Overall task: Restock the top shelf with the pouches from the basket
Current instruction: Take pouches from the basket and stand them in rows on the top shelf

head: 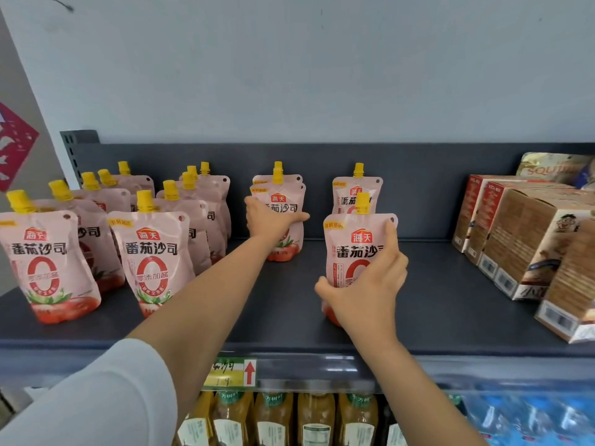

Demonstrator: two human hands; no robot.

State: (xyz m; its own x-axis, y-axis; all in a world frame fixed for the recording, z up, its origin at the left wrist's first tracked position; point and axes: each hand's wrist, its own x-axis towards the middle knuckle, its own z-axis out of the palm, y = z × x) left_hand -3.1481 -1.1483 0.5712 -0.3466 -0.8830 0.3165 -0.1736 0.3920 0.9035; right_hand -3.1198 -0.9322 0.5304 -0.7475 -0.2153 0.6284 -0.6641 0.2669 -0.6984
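A pink tomato-sauce pouch (357, 252) with a yellow spout stands upright on the top shelf (450, 300), near the front edge and right of the middle. The right hand (367, 294) grips it, thumb on the lower left side and fingers wrapped round its right edge up towards the top corner. Just behind it, close to the back wall of the shelf, stands another pouch (355, 191), upright and partly hidden by the held one.

To the left of these, towards the back of the shelf, a second held pouch (283, 201) stands upright with one more pressed directly behind it. The left hand (270, 220) is closed round its front and left side, the fingers lying across the printed label.

Along the left end of the shelf stand two rows of pouches (151, 252), running from the front edge to the back wall, all upright and facing forward.

At the right end, brown cartons (521, 239) lie packed side by side, reaching the front edge, with a gold bag (553, 169) behind them.

Under the front edge sits a price label (231, 371) with a red arrow, and below it stand bottles (273, 416) of yellow liquid.
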